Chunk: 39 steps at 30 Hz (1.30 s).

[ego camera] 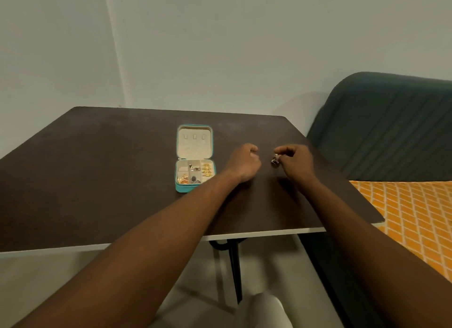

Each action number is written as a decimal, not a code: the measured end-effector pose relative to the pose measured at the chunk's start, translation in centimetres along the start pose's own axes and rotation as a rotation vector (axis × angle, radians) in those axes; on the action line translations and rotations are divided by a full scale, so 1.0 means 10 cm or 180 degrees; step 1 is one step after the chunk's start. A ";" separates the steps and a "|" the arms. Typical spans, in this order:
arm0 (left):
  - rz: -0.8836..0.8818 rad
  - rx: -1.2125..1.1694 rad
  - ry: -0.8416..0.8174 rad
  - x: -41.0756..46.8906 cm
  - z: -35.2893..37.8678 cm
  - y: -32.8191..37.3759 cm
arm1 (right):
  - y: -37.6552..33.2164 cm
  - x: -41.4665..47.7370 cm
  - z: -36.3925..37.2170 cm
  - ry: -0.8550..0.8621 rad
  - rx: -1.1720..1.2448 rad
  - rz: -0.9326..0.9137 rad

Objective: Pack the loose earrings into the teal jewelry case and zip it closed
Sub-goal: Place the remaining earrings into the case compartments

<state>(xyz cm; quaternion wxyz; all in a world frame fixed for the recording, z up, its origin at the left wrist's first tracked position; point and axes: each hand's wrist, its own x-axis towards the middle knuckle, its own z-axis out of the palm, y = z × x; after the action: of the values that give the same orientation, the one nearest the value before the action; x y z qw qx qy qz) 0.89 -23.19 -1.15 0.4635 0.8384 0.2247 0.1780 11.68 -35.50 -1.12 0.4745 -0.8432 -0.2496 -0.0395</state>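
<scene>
The teal jewelry case [181, 186] lies open on the dark table [97, 168], its cream lid flat at the far side. Its compartments hold several gold and dark earrings [206, 170]. My left hand [243, 162] hovers just right of the case with its fingers curled into a fist; whether it holds anything is hidden. My right hand [294, 161] is further right, above the table, and pinches a small silvery earring [275, 159] between thumb and fingertips.
A dark green sofa back [381, 127] stands right of the table, with an orange patterned cover [411, 212] below it. The table's white front edge [244, 235] and black legs are near me. A wall lies behind the table.
</scene>
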 end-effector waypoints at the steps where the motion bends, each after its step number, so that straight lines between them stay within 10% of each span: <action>1: -0.0059 -0.0027 -0.0041 0.02 0.08 -0.01 | 0.10 0.01 -0.03 0.0050 -0.0061 0.0047; 21: 0.0383 0.0905 0.0278 0.31 0.54 -0.13 | 0.40 0.10 0.06 -0.0092 -0.0773 -0.0490; 31: 0.0482 -0.0506 0.0440 0.35 0.54 -0.24 | 0.31 -0.01 0.05 -0.0337 -0.1020 -0.1009; 39: 0.0563 -0.1294 0.0545 0.26 0.44 -0.18 | 0.23 -0.17 -0.03 -0.0280 0.0299 -0.0943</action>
<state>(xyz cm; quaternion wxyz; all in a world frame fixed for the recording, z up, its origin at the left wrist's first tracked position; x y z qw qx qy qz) 4.91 -23.99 -4.62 0.5847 0.7261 0.1484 0.3299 11.34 -37.36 -3.28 0.4910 -0.7750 -0.3933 -0.0603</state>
